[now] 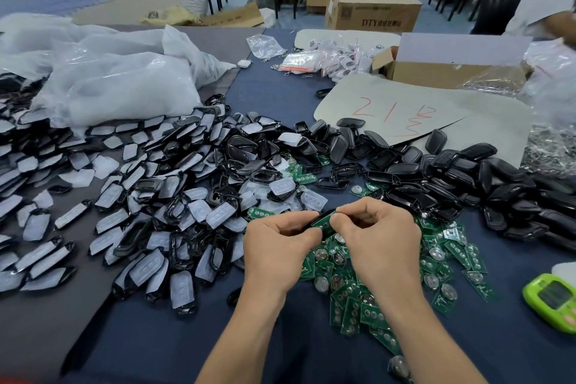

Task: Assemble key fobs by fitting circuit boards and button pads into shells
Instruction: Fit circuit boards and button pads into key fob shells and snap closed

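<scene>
A green timer (553, 298) lay at the table's right edge. White plastic bags (103, 78) were heaped at far left. A pale sheet (414, 112) with red writing lay before an open box (436, 68). Small clear packets (314, 58) sat beyond. A box marked DTY (372, 11) stood on the floor.

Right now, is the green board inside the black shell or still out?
Partly in. The green board sits in the black shell held by both hands; whether it's fully seated, I cannot tell.
</scene>
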